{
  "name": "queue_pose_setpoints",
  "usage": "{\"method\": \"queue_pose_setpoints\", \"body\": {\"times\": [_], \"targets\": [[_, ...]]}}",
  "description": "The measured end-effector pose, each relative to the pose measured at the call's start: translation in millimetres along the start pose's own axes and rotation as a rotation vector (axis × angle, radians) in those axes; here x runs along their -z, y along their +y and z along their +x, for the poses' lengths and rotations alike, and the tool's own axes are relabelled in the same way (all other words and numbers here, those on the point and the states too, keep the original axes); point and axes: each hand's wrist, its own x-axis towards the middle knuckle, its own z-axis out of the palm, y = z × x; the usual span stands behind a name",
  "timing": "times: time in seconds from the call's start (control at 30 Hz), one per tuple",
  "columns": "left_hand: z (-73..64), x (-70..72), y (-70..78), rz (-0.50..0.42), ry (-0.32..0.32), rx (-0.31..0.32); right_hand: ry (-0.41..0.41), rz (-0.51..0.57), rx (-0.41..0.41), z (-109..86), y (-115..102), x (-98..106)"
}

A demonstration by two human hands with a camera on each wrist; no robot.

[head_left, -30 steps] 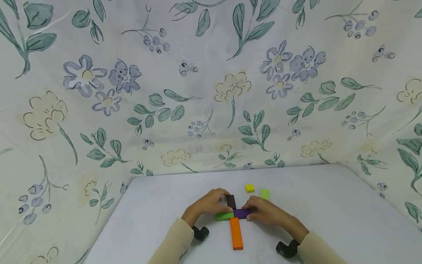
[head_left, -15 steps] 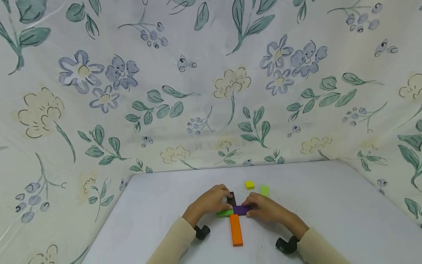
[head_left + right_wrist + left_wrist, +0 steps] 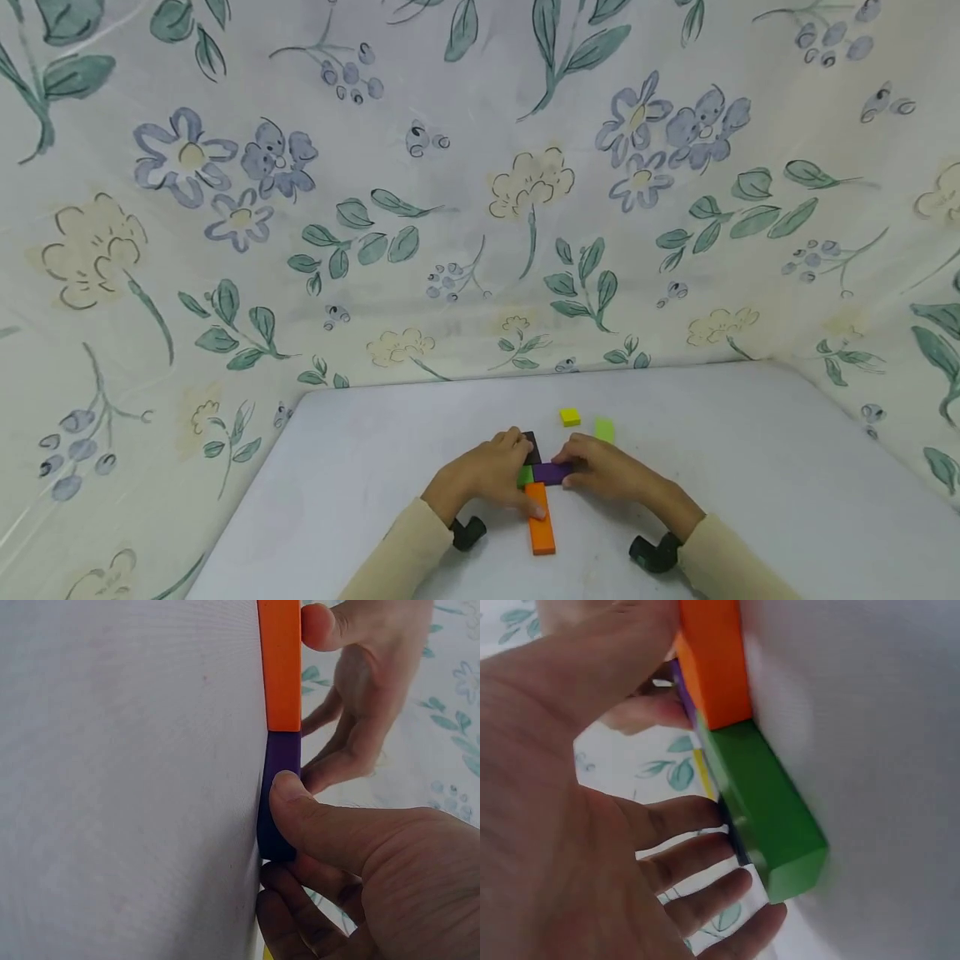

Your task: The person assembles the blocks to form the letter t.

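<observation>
A: Your right hand (image 3: 607, 471)?
B: Your thumb and fingers pinch the purple block (image 3: 551, 474), lying on the white table (image 3: 360, 450), end against the green block (image 3: 769, 787).
A: And your left hand (image 3: 486, 472)?
B: Fingers extended, not gripping; thumb over the orange block (image 3: 542, 537), fingertips by the dark block (image 3: 533, 450).
A: Others?
B: The yellow block (image 3: 570, 417) and lime block (image 3: 604, 430), past your right hand.

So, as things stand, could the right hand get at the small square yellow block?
Probably yes. The small square yellow block lies just beyond the right hand, with nothing on top; but that hand pinches the rectangular purple block, so would likely have to let go first.
</observation>
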Motion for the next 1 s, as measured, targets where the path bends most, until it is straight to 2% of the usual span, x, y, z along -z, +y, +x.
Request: {"method": "queue_pose_setpoints", "body": {"times": [0.27,0.5,0.67,1.0], "targets": [[-1.3,0.6,5.3,-0.017,-0.030,0.059,-0.007,0.022,-0.004,0.7,6.2,-2.0],[-3.2,1.8,4.9,-0.001,-0.015,0.062,0.006,0.009,0.013,2.5,6.7,-2.6],[-2.6,2.6,4.1,0.006,-0.027,0.072,0.005,0.000,0.008,3.1,5.7,-2.4],[-1.6,-3.9,-0.7,-0.092,-0.031,0.073,0.003,0.007,0.018,2.7,5.3,-1.8]]}}
